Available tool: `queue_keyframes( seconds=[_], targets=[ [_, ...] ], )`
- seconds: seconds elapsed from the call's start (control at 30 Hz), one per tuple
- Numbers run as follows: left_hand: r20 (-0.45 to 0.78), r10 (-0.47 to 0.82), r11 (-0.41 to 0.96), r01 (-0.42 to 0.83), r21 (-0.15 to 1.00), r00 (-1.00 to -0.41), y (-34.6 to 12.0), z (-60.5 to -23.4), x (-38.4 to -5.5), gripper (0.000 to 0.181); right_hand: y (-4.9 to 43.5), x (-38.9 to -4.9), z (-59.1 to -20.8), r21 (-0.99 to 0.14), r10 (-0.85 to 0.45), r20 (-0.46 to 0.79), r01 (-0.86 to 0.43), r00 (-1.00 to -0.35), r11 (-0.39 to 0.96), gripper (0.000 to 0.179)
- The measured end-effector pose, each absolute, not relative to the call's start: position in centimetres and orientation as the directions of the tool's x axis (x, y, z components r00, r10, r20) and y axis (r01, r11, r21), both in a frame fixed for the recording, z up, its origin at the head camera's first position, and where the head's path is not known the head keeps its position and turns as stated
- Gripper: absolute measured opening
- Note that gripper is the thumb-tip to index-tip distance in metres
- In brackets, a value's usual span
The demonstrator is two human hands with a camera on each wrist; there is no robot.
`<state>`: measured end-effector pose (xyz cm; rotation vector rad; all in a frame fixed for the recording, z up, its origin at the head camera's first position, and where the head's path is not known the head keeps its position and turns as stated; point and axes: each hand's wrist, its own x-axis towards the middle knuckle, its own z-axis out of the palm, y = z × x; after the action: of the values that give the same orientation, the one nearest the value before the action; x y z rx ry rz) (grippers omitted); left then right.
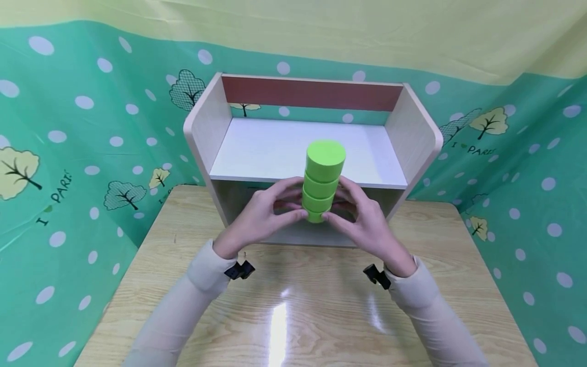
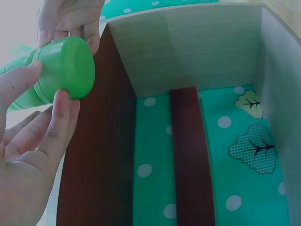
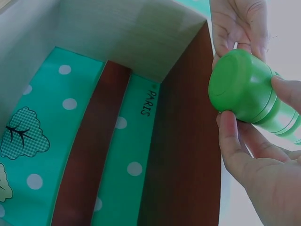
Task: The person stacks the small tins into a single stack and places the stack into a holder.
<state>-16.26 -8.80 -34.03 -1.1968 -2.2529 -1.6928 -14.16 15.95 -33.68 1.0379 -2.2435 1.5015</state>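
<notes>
A bright green cylinder [image 1: 324, 165] with several grooves round it, looking like a stack of round tubs or cups, stands nearly upright in the head view, before the shelf's front edge. My left hand [image 1: 263, 211] grips its lower part from the left, thumb near the bottom. From the right side, my right hand [image 1: 367, 219] holds the same part. Both wrist views show fingers and thumbs round the green cylinder [image 2: 66, 68], whose smooth end [image 3: 230, 82] faces the shelf's underside or board. Some fingers are hidden behind it.
A small two-level shelf unit [image 1: 302, 148] with pale side walls and a reddish-brown back strip [image 1: 312, 93] stands at the back of the wooden table [image 1: 321, 300]. A green dotted curtain [image 1: 105, 127] surrounds the table at the back and sides.
</notes>
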Motion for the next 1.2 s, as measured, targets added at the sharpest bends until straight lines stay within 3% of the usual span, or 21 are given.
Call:
queue_keyframes(
  seconds=[0.43, 1.2],
  targets=[
    [0.515, 0.549, 0.103, 0.665, 0.740, -0.658, -9.0, -32.2, -17.1, 0.064, 16.0, -14.8, -31.9, -0.695, -0.416, 0.560, -0.679, -0.717, 0.235, 0.082],
    [0.486, 0.526, 0.130, 0.631, 0.765, -0.698, -9.0, -29.9, -18.5, 0.064, 15.7, -16.3, -29.5, -0.718, -0.413, 0.533, -0.653, -0.738, 0.240, 0.077]
  ],
)
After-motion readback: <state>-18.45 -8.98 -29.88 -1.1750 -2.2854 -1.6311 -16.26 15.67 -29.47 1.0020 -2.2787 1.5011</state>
